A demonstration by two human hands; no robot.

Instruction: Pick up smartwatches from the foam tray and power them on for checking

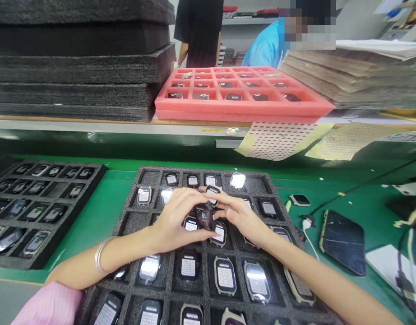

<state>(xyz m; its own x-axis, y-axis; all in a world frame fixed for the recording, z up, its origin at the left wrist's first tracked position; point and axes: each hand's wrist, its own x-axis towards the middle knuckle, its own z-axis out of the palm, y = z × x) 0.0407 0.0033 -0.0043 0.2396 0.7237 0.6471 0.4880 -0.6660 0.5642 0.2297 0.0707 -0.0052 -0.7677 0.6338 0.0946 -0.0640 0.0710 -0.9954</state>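
Note:
A dark foam tray with square pockets lies on the green mat in front of me, and several watch bodies with lit screens sit in it. Both my hands meet over its middle. My left hand and my right hand are closed together on one dark watch body, held just above the pockets with its dark side towards me. A silver bangle sits on my left wrist.
A second dark tray of watch bodies lies at the left. A black phone, a loose watch body and cables lie at the right. On the shelf behind stand a red foam tray, stacked black foam and cardboard. Two people stand beyond.

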